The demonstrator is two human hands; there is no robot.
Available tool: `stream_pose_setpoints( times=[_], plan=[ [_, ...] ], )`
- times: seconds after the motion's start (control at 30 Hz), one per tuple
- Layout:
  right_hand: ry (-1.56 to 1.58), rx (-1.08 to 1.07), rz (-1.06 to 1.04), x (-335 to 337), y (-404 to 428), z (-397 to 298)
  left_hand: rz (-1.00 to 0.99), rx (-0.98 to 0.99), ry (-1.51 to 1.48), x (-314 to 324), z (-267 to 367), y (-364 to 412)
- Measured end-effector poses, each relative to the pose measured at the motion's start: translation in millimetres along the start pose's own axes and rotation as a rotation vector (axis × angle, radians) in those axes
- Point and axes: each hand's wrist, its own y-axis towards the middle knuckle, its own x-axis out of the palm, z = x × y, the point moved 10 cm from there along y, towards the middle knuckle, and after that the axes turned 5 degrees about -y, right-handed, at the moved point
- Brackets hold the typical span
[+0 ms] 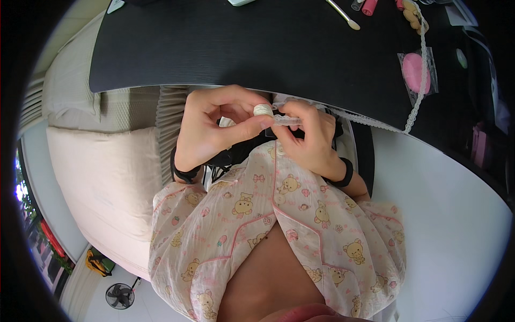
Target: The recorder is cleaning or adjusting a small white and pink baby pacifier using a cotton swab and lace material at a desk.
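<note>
My left hand (219, 124) pinches a small wound roll of white lace trim (263, 110) between thumb and fingertips. From the roll a short stretch of lace strip (286, 120) runs to my right hand (307, 133), whose thumb and fingers are closed on it. Beyond that hand, the long lace tail (368, 119) follows the table's front edge, then turns up across the tabletop over a packaged pink sponge (414, 72). Both hands are just before the edge of the black table (241, 52), above my lap.
A makeup brush (344, 16), a pink tube (369, 7) and a tan knobbly item (412, 18) lie at the table's far side. A small oval object (461, 58) sits at right. On my left is a bed with a pale pillow (104, 173); a black fan (120, 296) stands behind.
</note>
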Motion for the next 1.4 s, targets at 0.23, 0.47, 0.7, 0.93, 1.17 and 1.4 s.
stream_pose_setpoints(
  times=[0.23,0.47,0.7,0.93,1.17,1.4],
  plan=[
    [-0.32,-0.364,-0.061,-14.9,-5.2,-33.1,-0.06,-0.021,-0.172,7.1,-8.8,1.2],
    [-0.056,-0.33,0.071,-36.6,-0.7,-35.9,-0.139,-0.091,-0.331,16.6,-17.9,1.5],
    [-0.11,-0.241,-0.041,-30.6,4.4,-33.6,-0.134,-0.099,-0.345,15.9,-18.0,-1.0],
    [-0.12,-0.307,0.001,-34.4,1.9,-34.8,-0.19,-0.106,-0.292,21.5,-17.9,3.8],
    [0.028,-0.328,-0.156,-30.8,3.1,-31.3,-0.513,-0.283,-0.332,46.0,-36.7,2.6],
    [0.061,-0.26,-0.411,-13.4,4.2,-27.4,-0.692,-0.477,-0.31,67.5,-49.4,-4.4]
  ],
)
